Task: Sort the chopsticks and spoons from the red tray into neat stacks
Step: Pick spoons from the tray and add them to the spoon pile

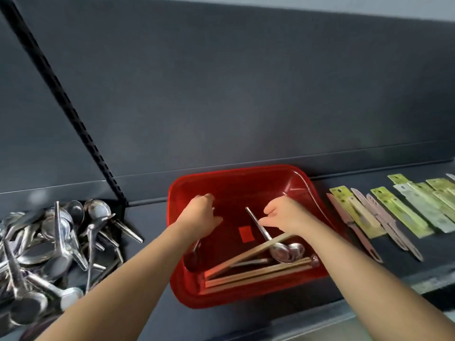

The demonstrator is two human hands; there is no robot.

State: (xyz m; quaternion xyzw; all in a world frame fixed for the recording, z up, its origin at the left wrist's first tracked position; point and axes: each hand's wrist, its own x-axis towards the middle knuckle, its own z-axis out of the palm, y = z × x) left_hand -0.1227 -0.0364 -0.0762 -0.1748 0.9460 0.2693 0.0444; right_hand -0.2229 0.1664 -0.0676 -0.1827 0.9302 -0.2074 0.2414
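Observation:
The red tray [246, 172] sits on the dark shelf, and both my hands are inside it. My left hand [200, 215] is curled round the handle of a metal spoon [193, 260], whose bowl hangs down by the tray's left wall. My right hand [283, 212] pinches the upper end of a wooden chopstick [246, 254] that slants across the tray. Under it lie a few more chopsticks [258, 273] along the near wall. Two or three spoons [283, 252] lie there too, one with its handle pointing up between my hands.
A loose pile of metal spoons [49, 242] lies on the shelf to the left, beside a black slotted upright [73, 114]. To the right, several paper-sleeved chopsticks [394, 212] lie side by side in a row. A dark back wall stands just behind the tray.

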